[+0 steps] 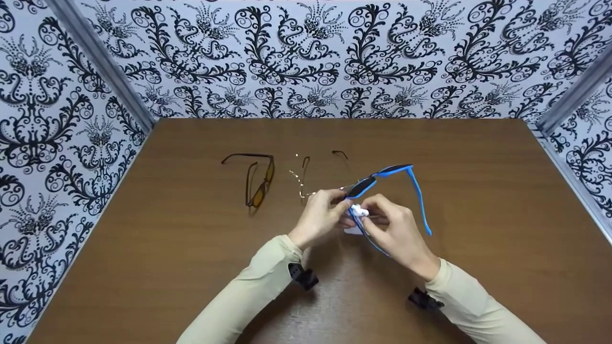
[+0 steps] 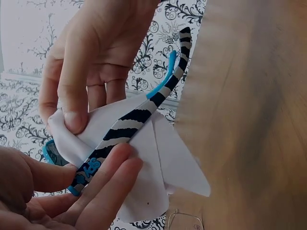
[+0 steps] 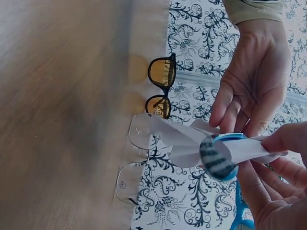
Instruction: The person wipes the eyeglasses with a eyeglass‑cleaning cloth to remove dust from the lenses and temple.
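Observation:
My left hand [image 1: 318,220] holds blue-framed sunglasses [image 1: 362,187] with dark lenses, pinching them near one hinge. Black and white stripes cover the outside of that temple arm [image 2: 127,127]. A white cloth [image 1: 358,210] is folded around the temple, and my right hand [image 1: 399,231] pinches it there between thumb and fingers. Loose corners of the cloth [image 2: 180,158] hang below the temple in the left wrist view. The other blue temple [image 1: 419,200] sticks out freely to the right, beyond my right hand.
Dark-framed glasses with yellow lenses [image 1: 259,196] rest on the brown table [image 1: 181,248] to the left. Thin-rimmed clear glasses [image 3: 148,152] lie just beyond my left hand, partly hidden by it in the head view. Patterned walls [image 1: 315,57] enclose the table.

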Available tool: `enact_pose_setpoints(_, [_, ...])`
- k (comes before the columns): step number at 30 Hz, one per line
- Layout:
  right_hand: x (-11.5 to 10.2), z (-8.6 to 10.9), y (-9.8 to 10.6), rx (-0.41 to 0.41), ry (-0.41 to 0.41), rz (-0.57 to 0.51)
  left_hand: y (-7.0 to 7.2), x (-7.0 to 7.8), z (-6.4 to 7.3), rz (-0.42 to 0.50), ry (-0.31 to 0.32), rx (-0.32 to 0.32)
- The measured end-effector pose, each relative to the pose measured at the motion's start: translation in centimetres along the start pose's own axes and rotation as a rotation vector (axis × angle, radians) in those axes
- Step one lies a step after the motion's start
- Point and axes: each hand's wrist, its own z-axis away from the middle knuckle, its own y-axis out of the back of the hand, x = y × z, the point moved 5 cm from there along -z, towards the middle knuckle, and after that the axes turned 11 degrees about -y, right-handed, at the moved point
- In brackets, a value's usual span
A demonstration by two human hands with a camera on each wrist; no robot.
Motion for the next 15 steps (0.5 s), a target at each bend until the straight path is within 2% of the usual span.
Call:
enact_pose_setpoints(3, [0.0, -0.1, 0.2, 0.002, -0.01, -0.004, 0.0, 0.1, -0.1, 0.019, 0.011, 0.014])
enact_pose_setpoints(9, [0.2, 0.3, 0.7, -0.018, -0.012, -0.021, 0.6, 0.1, -0.3, -0.017, 0.014, 0.047])
enact_pose_setpoints(15, [0.8, 1.5, 1.1, -0.059, 0.051, -0.012, 1.8, 0.1, -0.6, -0.006, 0.018, 0.101])
